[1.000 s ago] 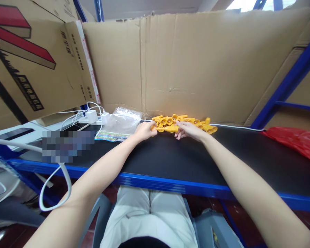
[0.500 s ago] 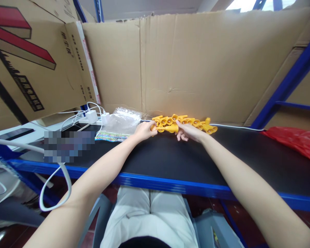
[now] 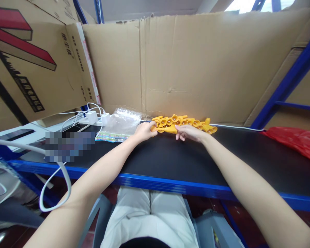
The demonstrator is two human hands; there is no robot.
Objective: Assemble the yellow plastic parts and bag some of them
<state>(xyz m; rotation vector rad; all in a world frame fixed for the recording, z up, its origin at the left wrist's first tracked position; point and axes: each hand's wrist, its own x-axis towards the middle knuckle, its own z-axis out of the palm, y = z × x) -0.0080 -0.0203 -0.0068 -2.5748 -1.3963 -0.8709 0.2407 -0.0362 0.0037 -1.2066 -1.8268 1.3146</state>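
Left hand [image 3: 144, 131] and right hand [image 3: 188, 132] pinch opposite ends of one glossy yellow funnel-mouthed plastic part [image 3: 167, 129] beside pile [image 3: 193, 122].

Bare forearms (no sleeves showing), white trousers [image 3: 150, 220] below.

both hands, left hand [image 3: 144, 131] and right hand [image 3: 188, 132], pinch yellow plastic piece [image 3: 167, 129] beside yellow pile [image 3: 188, 123] on black table [image 3: 170, 158].
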